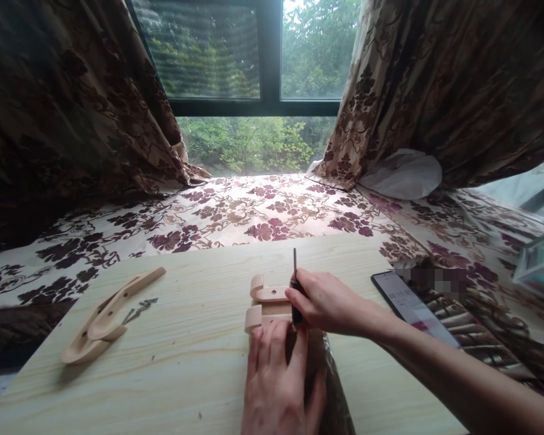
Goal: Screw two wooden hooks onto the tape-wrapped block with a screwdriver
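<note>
A black-handled screwdriver point(295, 290) stands upright in my right hand point(315, 297), its thin shaft pointing up and its handle end down by the wooden piece. My left hand point(276, 374) lies spread over the near part of that work, fingers apart, pressing on it. Two curved pale wooden pieces show beyond my fingers: the farther one point(265, 293) has a dark hole, and the nearer one point(254, 318) is partly under my left hand. Something dark and shiny, like plastic wrap point(333, 386), extends toward me beneath and beside my left hand.
On the board point(199, 362), at the left, lie more curved wooden pieces point(113, 314) beside a small pile of screws point(139, 309). A phone point(412, 308) rests at the right edge. Floral cloth point(263, 211), curtains and a white bag point(403, 174) are behind.
</note>
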The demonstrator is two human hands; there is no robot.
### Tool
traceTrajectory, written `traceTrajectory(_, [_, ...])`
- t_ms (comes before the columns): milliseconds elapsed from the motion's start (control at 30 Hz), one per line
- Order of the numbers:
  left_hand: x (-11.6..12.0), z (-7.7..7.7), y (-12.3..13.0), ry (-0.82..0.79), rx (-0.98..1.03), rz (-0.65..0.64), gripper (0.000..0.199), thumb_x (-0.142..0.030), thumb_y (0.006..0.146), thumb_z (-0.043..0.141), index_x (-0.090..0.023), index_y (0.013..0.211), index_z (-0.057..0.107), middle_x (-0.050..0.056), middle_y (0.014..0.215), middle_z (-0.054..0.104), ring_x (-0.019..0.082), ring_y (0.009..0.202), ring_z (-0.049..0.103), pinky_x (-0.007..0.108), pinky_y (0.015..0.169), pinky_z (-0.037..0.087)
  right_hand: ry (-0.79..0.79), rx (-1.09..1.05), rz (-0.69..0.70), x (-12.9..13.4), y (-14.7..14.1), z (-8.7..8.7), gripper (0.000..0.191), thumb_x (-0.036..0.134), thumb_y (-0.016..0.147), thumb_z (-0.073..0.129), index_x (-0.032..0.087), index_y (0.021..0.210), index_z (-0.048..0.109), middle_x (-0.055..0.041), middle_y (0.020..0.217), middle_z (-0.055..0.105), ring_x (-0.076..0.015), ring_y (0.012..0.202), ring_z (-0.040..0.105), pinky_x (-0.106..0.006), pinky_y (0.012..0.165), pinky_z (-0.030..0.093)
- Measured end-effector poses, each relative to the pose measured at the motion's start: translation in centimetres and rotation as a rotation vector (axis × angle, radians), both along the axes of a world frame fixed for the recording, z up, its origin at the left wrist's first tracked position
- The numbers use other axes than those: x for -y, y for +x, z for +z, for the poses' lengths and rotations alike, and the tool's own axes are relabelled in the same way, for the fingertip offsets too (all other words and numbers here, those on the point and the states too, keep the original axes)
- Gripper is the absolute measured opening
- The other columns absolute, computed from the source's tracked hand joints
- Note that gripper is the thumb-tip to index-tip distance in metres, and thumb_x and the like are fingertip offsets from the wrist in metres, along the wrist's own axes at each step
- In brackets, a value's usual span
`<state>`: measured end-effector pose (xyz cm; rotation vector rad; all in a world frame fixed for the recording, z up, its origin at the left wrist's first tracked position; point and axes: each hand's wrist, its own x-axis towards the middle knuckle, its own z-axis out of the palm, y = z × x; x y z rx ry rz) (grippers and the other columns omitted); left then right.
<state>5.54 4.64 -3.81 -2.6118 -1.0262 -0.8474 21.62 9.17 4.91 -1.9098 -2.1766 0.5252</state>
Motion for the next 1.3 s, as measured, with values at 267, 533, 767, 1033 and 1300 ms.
traceTrajectory(267, [-0.5,-0.2,0.1,0.041,-0.025,0.006,0.053,-0.032,0.081,0.056,-0.011,0.128,0.047,0.015,0.125,0.048,0.030,0.118,0.043,0.046,0.094,0.043,-0.002,-0.005,0.058,0.1,0.0,0.4,0.026,0.032,0.093,0.034,0.014,0.092,0.053,-0.0128,0.089,0.069,-0.0223,0.078,0.062,-0.030,0.065,0.034])
traceTrajectory(533, [-0.7,-0.3,-0.1,0.091,-0.074,0.032,0.055,-0.036,0.080,0.056,-0.013,0.129,0.047,0.015,0.122,0.050,0.030,0.114,0.047,0.045,0.090,0.047,0.032,0.034,0.089,-0.2,-0.2,0.3,0.027,0.035,0.093,0.034,0.016,0.092,0.051,-0.0109,0.086,0.069,-0.0216,0.071,0.060,-0.030,0.061,0.033])
traceTrajectory(767, [-1.3,-1.1,-0.2,0.207,-0.016,0.010,0.054,-0.038,0.079,0.058,-0.014,0.127,0.049,0.015,0.122,0.050,0.028,0.114,0.048,0.043,0.088,0.047,0.136,0.081,0.122,1.0,2.0,3.8,0.024,0.034,0.095,0.034,0.017,0.089,0.051,-0.0108,0.092,0.063,-0.0207,0.082,0.055,-0.029,0.069,0.036])
traceTrajectory(1033, [-1.3,-0.7,-0.4,0.227,-0.057,0.006,0.056,-0.040,0.078,0.058,-0.013,0.126,0.049,0.015,0.122,0.051,0.028,0.112,0.050,0.042,0.087,0.047,0.022,0.179,0.223,2.9,4.4,4.0,0.019,0.029,0.091,0.042,0.022,0.098,0.059,-0.0063,0.086,0.067,-0.0203,0.075,0.061,-0.027,0.059,0.034])
traceTrajectory(1300, [-1.6,-0.9,-0.6,0.262,-0.088,0.004,0.057,-0.043,0.078,0.057,-0.013,0.126,0.050,0.015,0.119,0.054,0.028,0.108,0.054,0.042,0.086,0.047,-0.037,0.272,0.246,2.3,4.3,5.5,0.014,0.021,0.082,0.050,0.019,0.090,0.061,-0.0071,0.082,0.071,-0.0220,0.074,0.064,-0.027,0.057,0.032])
